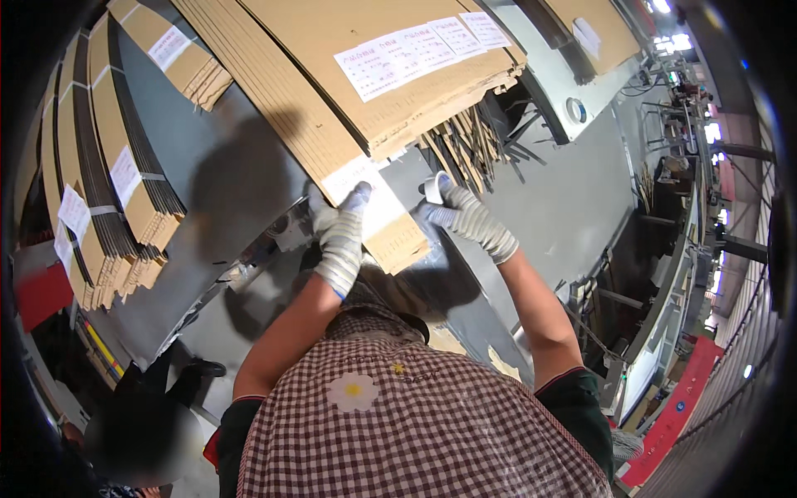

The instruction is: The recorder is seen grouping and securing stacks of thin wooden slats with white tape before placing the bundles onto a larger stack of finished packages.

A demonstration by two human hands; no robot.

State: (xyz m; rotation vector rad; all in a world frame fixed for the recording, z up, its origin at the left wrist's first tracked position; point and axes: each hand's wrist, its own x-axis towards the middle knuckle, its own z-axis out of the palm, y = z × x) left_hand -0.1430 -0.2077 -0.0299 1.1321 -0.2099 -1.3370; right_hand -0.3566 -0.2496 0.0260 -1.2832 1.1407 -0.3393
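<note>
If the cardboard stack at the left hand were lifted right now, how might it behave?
The cardboard stack would likely stay fairly stiff, as its long layers lie flat together. It may be heavy, since many layered edges show along its side.

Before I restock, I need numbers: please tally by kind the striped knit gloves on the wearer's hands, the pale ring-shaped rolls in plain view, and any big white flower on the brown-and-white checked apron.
Grey-and-white striped knit gloves: 2
Pale ring-shaped rolls: 2, one in the right hand's grip
Big white flower with yellow centre: 1
Total: 5
</note>
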